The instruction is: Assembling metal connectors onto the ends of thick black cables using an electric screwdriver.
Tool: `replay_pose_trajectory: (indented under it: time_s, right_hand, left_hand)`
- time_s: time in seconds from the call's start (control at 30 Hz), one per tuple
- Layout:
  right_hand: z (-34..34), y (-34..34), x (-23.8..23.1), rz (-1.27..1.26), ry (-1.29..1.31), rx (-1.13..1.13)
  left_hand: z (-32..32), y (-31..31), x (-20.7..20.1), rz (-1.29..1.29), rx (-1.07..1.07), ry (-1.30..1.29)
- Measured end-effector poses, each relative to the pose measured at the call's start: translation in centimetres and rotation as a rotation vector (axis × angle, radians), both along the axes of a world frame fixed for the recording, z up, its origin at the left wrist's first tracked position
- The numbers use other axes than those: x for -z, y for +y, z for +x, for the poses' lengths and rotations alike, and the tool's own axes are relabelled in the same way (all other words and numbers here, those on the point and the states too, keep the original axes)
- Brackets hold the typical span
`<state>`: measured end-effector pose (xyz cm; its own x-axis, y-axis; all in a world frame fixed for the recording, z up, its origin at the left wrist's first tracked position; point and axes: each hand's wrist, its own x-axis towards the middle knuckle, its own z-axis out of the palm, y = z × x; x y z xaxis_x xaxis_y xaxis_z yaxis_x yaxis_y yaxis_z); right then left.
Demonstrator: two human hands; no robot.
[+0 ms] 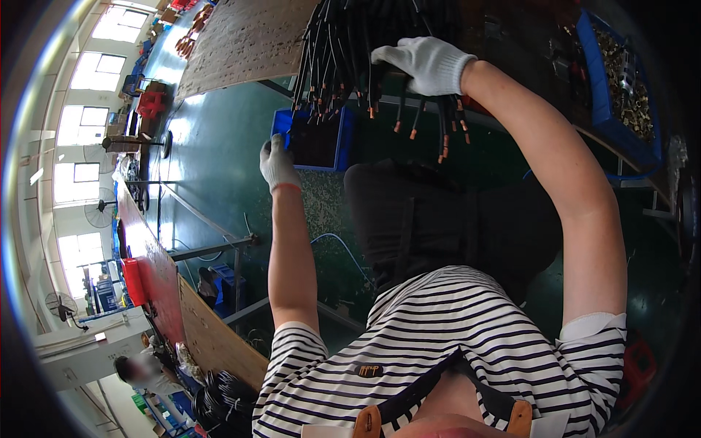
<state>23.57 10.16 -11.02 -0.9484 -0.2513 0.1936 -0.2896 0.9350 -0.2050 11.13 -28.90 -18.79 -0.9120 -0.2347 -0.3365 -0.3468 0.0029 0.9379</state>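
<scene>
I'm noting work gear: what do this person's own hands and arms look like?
The left hand and right hand wear whitish knit gloves with snug cuffs; the left cuff's edge looks reddish. The forearms are bare below short white sleeves with dark stripes.

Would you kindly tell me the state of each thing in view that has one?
Black cables: bunched, hanging, copper-coloured ends exposed
Right hand: gloved, at the cables, grip unclear
Left hand: gloved, grip unclear
Blue bin: open-topped, dark inside
Blue tray: open, holding brass-coloured pieces
</scene>
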Motion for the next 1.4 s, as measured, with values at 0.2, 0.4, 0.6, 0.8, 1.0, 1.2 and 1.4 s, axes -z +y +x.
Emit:
replay_pose_trajectory:
  time_s: [0.2,0.4,0.6,0.8,1.0,1.2,1.4]
  right_hand:
    - [0.8,-0.4,-2.1,0.024,-0.035,0.004]
    - [-0.7,0.3,0.1,-0.01,0.109,0.052]
    - [-0.8,-0.3,0.6,0.067,0.122,0.064]
    - [-0.6,0.0,0.6,0.071,0.128,0.041]
    - [-0.9,0.4,1.1,0.016,0.376,-0.038]
    - [-1.8,-1.4,0.3,-0.15,0.305,-0.022]
    - [-2.2,-1.5,-0.3,0.13,0.281,0.055]
  left_hand:
    - [9.8,10.5,-7.3,-0.465,0.507,0.87]
    - [10.1,18.9,-9.3,-1.257,0.732,0.75]
    - [7.8,18.7,-7.7,-1.249,0.773,0.79]
    - [9.9,16.4,-7.1,-0.35,0.797,0.323]
    - [12.5,10.8,-2.6,0.306,0.5,-0.167]
    - [8.6,11.6,0.8,0.628,0.47,-0.188]
    - [8.5,16.2,-1.4,0.418,0.466,-0.112]
